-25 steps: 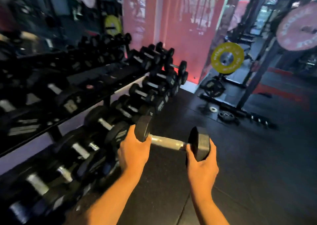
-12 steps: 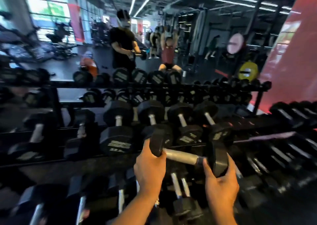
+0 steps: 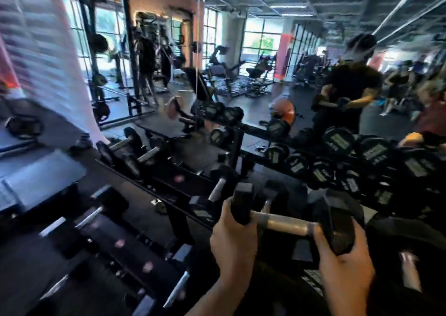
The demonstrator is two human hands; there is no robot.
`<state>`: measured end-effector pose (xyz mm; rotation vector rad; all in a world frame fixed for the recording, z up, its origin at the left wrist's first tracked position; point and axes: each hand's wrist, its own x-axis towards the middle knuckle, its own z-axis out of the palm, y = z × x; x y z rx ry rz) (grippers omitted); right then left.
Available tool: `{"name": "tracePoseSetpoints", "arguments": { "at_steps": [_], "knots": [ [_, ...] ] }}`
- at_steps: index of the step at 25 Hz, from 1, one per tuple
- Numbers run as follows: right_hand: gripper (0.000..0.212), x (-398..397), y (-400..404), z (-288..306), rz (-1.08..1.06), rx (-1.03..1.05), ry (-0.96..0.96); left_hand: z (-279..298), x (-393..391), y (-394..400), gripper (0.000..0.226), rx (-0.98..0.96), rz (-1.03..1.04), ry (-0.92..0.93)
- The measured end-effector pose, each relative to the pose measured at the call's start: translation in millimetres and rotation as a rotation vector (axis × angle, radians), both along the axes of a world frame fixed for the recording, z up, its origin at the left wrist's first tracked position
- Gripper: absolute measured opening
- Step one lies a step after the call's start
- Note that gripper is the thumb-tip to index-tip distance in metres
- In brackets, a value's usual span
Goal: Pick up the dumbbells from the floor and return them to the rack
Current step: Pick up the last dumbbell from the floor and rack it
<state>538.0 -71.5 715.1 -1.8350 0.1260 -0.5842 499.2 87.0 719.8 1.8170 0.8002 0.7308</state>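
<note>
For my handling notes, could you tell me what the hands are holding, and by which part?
One dumbbell, held by its two end weights: the left hand cups the left weight, the right hand the right; the bar between them is bare.

Two hands (image 3: 287, 250), one held dumbbell (image 3: 284, 222), one rack (image 3: 169, 178) holding many blurred dumbbells

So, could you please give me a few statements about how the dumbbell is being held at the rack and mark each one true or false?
1. Both hands hold one dumbbell. True.
2. The left hand grips the bare metal handle. False: it cups the left head, and the handle shows bare between the hands.
3. The right hand supports the right head from below. True.
4. The dumbbell already rests on the rack. False: it is held in the air in front of it.
5. The rack's shelves are bare. False: other dumbbells lie on them.
</note>
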Motion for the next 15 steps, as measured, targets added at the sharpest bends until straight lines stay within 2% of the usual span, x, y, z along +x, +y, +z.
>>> {"name": "tracePoseSetpoints", "arguments": {
  "at_steps": [2,7,15],
  "knots": [
    [0.064,37.5,38.5,0.1,0.144,0.047,0.015,2.3,19.3,33.0,0.035,-0.01,0.112,0.005],
    [0.058,115.5,137.1,-6.1,0.417,-0.029,-0.118,3.4,61.3,116.7,0.036,-0.02,0.404,-0.005],
    [0.057,215.9,296.3,-16.1,0.715,-0.051,-0.164,-14.7,122.1,245.5,0.035,-0.071,0.597,-0.073]
  ]
}}
